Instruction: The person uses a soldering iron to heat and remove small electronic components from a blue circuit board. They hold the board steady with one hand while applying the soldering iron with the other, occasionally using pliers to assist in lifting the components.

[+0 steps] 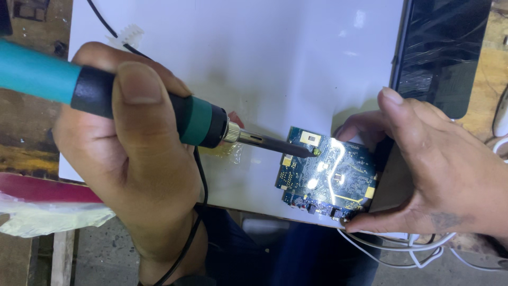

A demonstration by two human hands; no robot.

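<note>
left hand (pixel 127 153) gripping soldering iron (pixel 159 108), tip on blue circuit board (pixel 328 175), right hand (pixel 439 175) pinching board edges, white table (pixel 238 53)

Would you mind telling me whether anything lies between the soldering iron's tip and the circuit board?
Nothing visible does. The left hand holds the soldering iron, whose tip already rests on the circuit board, near its upper edge, while the right hand steadies the board.

Table (pixel 32 122), worn wood: bears white sheet (pixel 275 58); on sheet, blue circuit board (pixel 328 175), small white connector (pixel 127 36).
</note>
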